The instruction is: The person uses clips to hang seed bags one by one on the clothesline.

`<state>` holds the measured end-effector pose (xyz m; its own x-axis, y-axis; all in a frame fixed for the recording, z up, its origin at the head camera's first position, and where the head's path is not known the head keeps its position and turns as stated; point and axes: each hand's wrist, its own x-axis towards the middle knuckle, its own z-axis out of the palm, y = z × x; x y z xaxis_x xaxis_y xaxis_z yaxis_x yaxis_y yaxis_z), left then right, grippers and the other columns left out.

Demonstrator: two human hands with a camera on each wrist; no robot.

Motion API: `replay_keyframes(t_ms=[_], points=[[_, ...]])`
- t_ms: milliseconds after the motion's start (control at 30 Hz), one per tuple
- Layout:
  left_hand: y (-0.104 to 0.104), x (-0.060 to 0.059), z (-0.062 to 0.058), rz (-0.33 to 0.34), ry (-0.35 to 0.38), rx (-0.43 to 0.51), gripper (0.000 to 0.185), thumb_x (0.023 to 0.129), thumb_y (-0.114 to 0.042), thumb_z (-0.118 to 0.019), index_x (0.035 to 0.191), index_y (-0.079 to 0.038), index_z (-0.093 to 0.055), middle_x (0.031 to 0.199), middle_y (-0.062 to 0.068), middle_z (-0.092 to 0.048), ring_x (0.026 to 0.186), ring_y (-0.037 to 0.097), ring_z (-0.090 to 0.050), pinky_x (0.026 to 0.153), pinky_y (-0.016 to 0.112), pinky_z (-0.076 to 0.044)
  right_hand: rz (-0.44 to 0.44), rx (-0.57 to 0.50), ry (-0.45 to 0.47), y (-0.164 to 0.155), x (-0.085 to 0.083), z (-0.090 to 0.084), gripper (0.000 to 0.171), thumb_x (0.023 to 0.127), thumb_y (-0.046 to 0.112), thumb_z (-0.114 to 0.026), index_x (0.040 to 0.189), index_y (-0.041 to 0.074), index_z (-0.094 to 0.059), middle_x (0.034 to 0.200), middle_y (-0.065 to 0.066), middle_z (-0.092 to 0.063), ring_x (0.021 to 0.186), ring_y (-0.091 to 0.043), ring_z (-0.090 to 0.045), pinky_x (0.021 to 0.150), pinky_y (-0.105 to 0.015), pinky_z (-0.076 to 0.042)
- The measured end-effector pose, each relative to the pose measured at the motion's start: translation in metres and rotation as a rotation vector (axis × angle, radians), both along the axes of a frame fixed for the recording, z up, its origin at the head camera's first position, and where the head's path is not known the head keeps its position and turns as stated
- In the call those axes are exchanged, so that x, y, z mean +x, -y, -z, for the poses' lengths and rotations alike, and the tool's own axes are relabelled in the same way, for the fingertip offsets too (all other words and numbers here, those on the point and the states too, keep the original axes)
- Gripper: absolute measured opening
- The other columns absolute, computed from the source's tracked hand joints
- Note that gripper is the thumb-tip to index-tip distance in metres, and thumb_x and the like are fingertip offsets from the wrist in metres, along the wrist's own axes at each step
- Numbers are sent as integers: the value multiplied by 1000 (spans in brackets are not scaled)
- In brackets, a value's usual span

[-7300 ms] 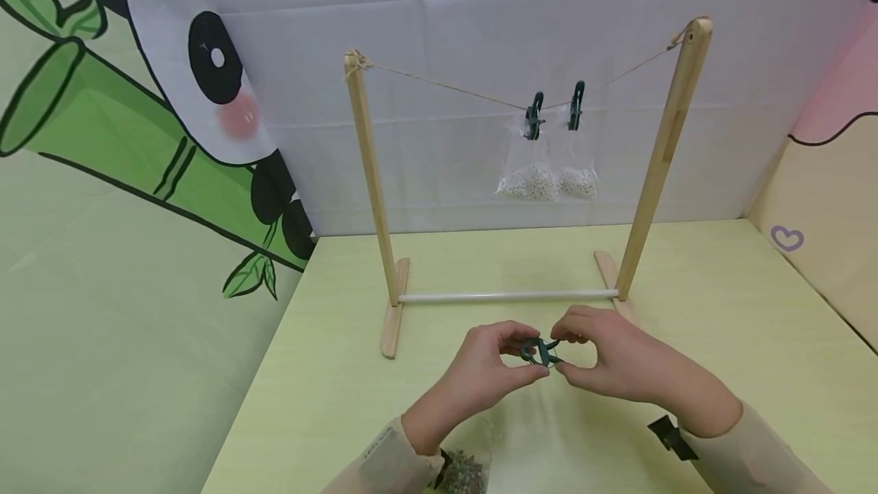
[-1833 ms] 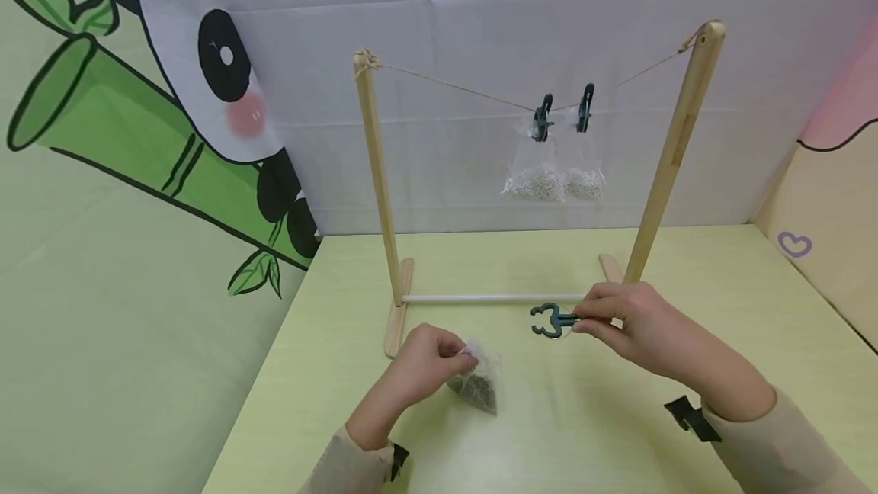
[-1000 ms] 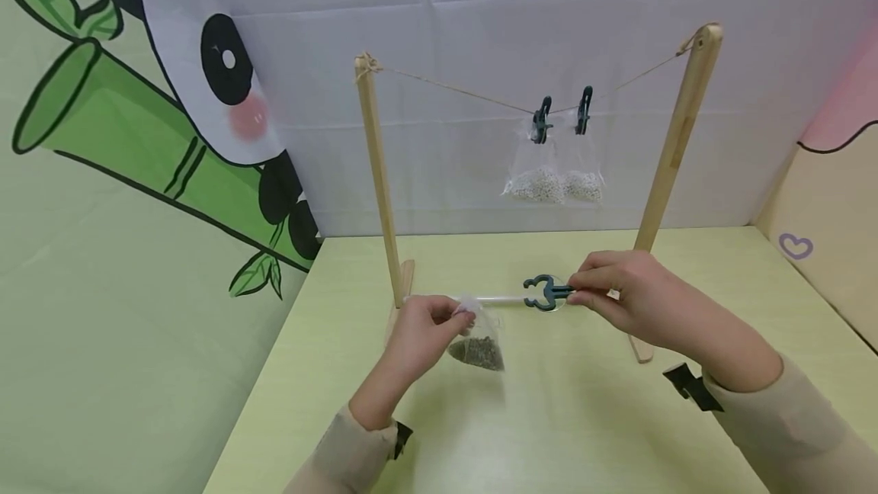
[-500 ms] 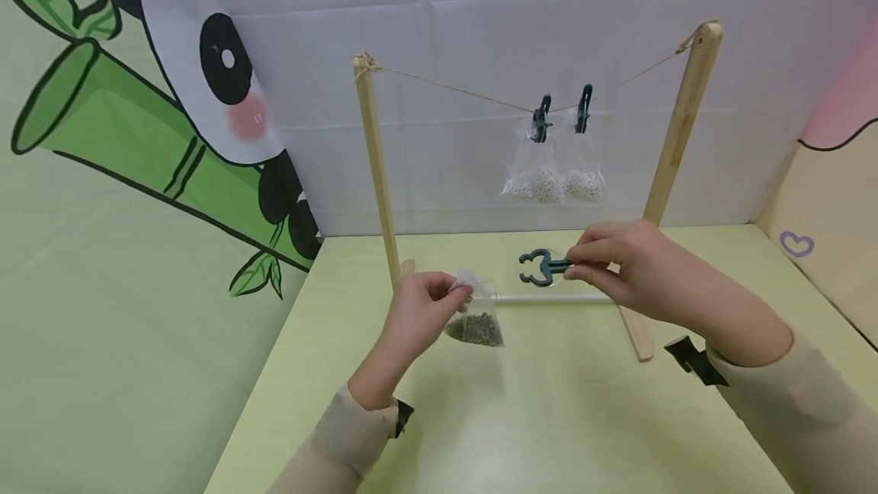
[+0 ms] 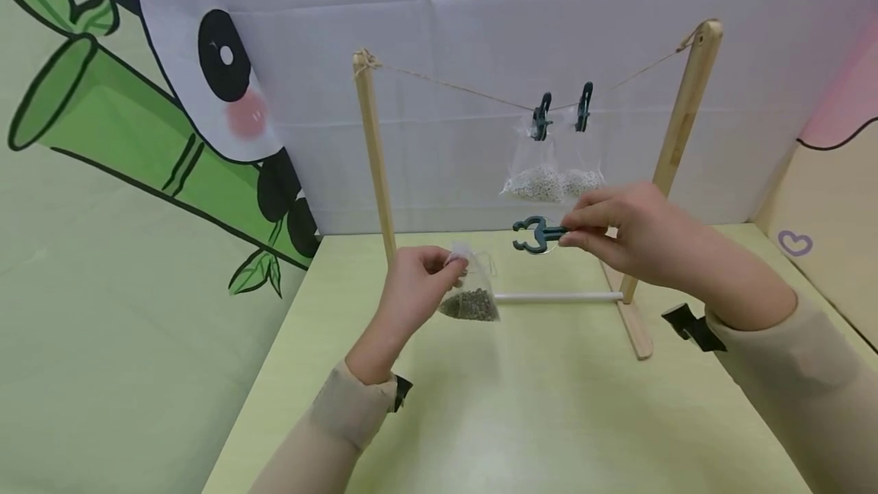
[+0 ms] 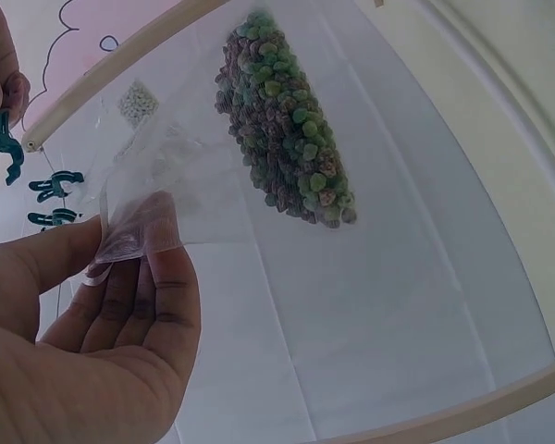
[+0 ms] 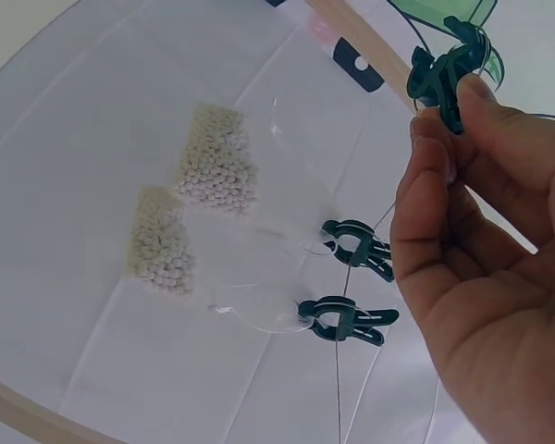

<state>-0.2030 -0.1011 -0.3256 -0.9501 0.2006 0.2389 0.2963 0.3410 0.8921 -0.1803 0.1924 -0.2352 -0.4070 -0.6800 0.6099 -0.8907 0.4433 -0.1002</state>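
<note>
My left hand [image 5: 418, 280] pinches the top corner of a small clear bag of green-brown beads [image 5: 470, 303], which hangs above the table; the left wrist view shows the bag [image 6: 287, 129] close up, dangling from my fingers [image 6: 129, 277]. My right hand [image 5: 617, 231] pinches the tail of a dark green clip [image 5: 531, 235], with its jaws spread and pointing left, raised in front of the wooden rack [image 5: 373, 166]. In the right wrist view the clip [image 7: 444, 74] sits at my fingertips. A string [image 5: 453, 88] spans the rack and carries two green clips [image 5: 561, 109] holding bags of white beads [image 5: 552, 181].
The rack's white crossbar [image 5: 559, 297] lies low on the yellow-green table [image 5: 549, 418], between two wooden feet. A white cloth backdrop stands behind, a panda and bamboo print at the left, and a beige panel with a heart at the right.
Both hands have risen from the table toward the string. The right hand lifted the clip up to just under the hanging bags; the left raised the bead bag off the table.
</note>
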Motion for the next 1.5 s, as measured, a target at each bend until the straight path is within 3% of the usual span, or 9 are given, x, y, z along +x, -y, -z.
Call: replay_keyframes(t_ms=[333,633,833,1133,1500], points=[[-2,-14,-15,-12,-21,13,16,97,-12,-70,90,0,-78,82,10,-74,76,26,-70,71,38,-59,36,32,-47,5,-7,-24,19,75,-8,-86,88,4,-79,81,3,-65,61,-6,-58,51,-25,-49],[-4,-19,-30,-35,-24,18,16,97,-14,-71,92,-1,-78,85,14,-74,74,23,-70,70,34,-59,41,65,-54,11,-9,-45,15,79,-8,-83,90,1,-80,81,2,-66,61,-6,-60,51,-25,-50],[-6,-23,-38,-53,-43,15,15,97,-14,-71,92,-2,-79,81,5,-74,72,20,-70,70,34,-59,57,98,-74,14,-13,-56,12,81,-9,-81,87,2,-78,78,1,-64,60,-9,-58,50,-28,-49],[-8,-31,-51,-50,-64,31,15,98,-14,-71,93,-2,-78,84,5,-74,73,20,-70,71,35,-59,181,145,-19,18,-14,-75,8,85,-3,-80,91,3,-80,76,2,-61,59,-8,-55,50,-26,-49],[-14,-45,-64,-76,-74,65,15,97,-11,-70,94,2,-77,82,7,-73,76,29,-71,69,35,-59,215,176,-25,21,-26,-94,7,86,-4,-79,93,-3,-80,78,-6,-66,58,-13,-54,49,-26,-45]])
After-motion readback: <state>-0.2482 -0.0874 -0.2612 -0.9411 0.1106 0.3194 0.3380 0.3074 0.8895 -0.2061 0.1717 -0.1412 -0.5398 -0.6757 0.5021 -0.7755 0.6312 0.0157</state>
